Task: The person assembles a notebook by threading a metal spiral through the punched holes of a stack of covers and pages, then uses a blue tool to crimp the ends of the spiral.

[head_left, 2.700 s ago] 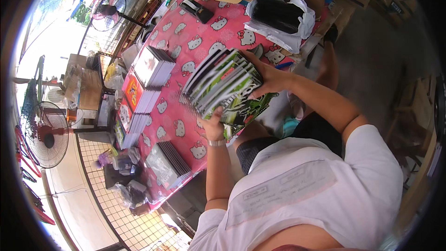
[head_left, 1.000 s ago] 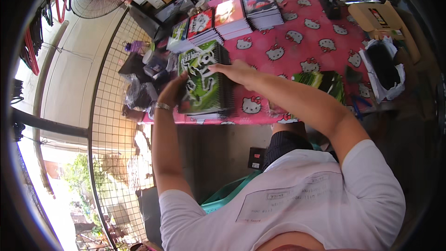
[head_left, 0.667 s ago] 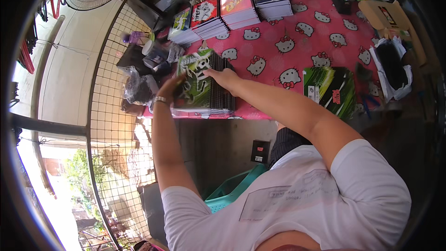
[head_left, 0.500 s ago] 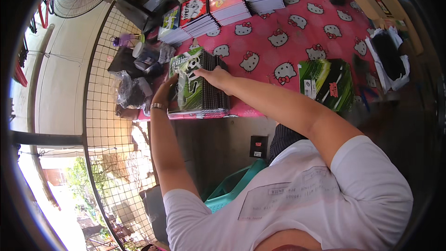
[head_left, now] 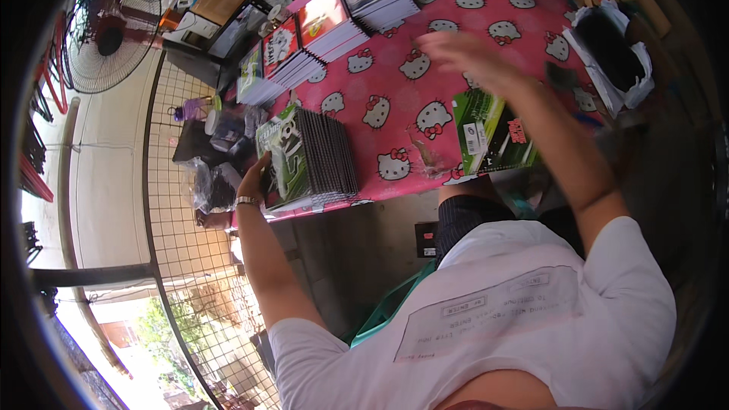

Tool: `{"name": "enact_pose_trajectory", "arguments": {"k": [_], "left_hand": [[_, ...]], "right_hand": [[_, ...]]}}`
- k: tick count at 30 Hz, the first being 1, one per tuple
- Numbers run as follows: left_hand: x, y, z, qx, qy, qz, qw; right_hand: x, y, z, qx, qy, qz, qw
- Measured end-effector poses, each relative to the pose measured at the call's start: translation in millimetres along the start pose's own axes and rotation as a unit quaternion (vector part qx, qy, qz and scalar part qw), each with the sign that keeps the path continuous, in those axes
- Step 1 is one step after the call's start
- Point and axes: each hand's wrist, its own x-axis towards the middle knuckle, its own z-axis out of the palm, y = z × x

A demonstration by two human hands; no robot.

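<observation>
Our left hand (head_left: 255,176) touches the left side of the green notebook stack (head_left: 285,156), left of center in the frame; we cannot tell how its fingers close. Our right hand (head_left: 467,57), blurred at upper center, seems empty, fingers loosely extended above the pink tabletop (head_left: 406,102). 4 other notebook stacks (head_left: 330,34) stand at upper left.

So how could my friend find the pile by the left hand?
Find the pink-covered table. At its near edge, toward the left, the left hand is at a green-topped notebook stack. Unlike the row of stacks behind, it stands alone, its black coil bindings facing right.
</observation>
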Motion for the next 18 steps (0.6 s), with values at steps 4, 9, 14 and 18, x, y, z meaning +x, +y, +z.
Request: {"name": "enact_pose_trajectory", "arguments": {"k": [4,9,14,18], "left_hand": [[-21,16,-2,0.277,0.131,0.313,0.899],[-73,7,170,0.503,0.252,0.516,0.646],[-120,-39,288,0.596,0.142,0.565,0.553],[-110,-29,263,0.620,0.386,0.370,0.574]], "right_hand": [[-58,52,-192,-0.412,0.350,-0.052,0.840],[-155,127,-334,-0.740,0.391,0.065,0.544],[-139,107,-312,-0.694,0.358,0.107,0.615],[-144,92,-326,-0.711,0.317,0.078,0.623]]}}
